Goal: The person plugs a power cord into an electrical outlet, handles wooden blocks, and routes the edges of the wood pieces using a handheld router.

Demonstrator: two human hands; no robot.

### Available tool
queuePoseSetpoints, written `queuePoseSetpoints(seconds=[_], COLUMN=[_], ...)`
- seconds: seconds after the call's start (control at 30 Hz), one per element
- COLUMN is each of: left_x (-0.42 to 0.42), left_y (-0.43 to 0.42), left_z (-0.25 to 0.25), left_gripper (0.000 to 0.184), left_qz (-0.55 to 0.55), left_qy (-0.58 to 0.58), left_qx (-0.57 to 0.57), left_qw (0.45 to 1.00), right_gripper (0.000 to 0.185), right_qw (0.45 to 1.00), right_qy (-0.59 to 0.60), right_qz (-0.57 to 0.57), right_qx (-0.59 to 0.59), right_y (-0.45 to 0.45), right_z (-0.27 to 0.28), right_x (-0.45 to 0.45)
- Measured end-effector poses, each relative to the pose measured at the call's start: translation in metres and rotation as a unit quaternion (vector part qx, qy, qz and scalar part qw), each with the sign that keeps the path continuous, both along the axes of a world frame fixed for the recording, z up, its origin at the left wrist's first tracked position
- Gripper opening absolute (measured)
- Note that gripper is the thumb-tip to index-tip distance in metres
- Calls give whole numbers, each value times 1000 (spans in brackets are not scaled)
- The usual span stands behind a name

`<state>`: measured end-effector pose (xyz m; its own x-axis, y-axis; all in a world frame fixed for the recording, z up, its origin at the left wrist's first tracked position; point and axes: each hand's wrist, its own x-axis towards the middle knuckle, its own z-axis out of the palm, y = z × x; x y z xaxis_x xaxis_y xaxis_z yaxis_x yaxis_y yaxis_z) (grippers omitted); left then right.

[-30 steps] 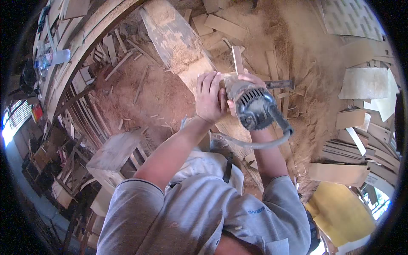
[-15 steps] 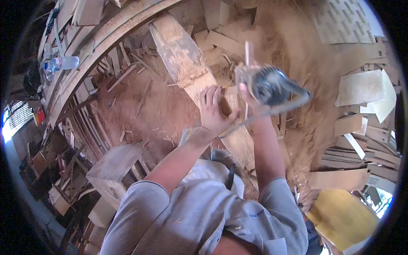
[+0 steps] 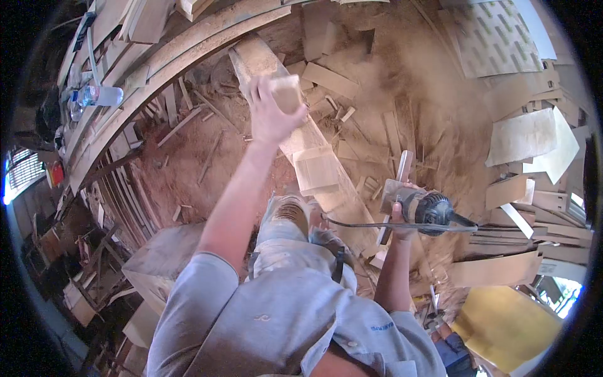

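My left hand (image 3: 271, 113) is closed around a small wooden block (image 3: 287, 94), above the upper part of a long plank (image 3: 323, 141). The hand is slightly blurred. To the right of the plank, my right hand (image 3: 404, 210) grips a black corded power tool (image 3: 428, 210) with a flat metal base plate. Its cord runs left across the plank toward my knee. Another pale, squarish wood piece (image 3: 316, 171) lies on the plank between my hands.
Wood scraps (image 3: 330, 80) and sawdust cover the ground ahead. A curved timber (image 3: 188, 55) arcs across the upper left, with a plastic bottle (image 3: 100, 95) by it. A wooden box (image 3: 160, 261) stands lower left, a yellow sheet (image 3: 505, 323) lower right.
My left hand has left the plank's middle, moved up and forward, and now holds a block. My right hand has carried the power tool off the plank, down and to the right.
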<state>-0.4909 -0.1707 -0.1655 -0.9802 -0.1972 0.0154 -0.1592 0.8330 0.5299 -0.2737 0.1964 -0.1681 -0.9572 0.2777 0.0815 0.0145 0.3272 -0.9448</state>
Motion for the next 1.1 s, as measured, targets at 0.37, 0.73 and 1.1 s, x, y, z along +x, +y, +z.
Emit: queuePoseSetpoints(seconds=[0.37, 0.73, 1.1], left_x=[130, 160, 232], left_y=[68, 106, 168], left_z=[212, 246, 267], left_gripper=[45, 23, 31], left_qz=[-603, -329, -436], left_qy=[-183, -87, -224], left_qx=[723, 856, 870], left_qw=[285, 390, 52], right_gripper=[66, 57, 51], right_qw=[1000, 1000, 994], right_qy=[-30, -9, 52], right_qz=[-4, 9, 56], right_qx=[7, 17, 83], right_y=[-8, 27, 3], right_z=[-8, -7, 5], right_x=[18, 41, 47])
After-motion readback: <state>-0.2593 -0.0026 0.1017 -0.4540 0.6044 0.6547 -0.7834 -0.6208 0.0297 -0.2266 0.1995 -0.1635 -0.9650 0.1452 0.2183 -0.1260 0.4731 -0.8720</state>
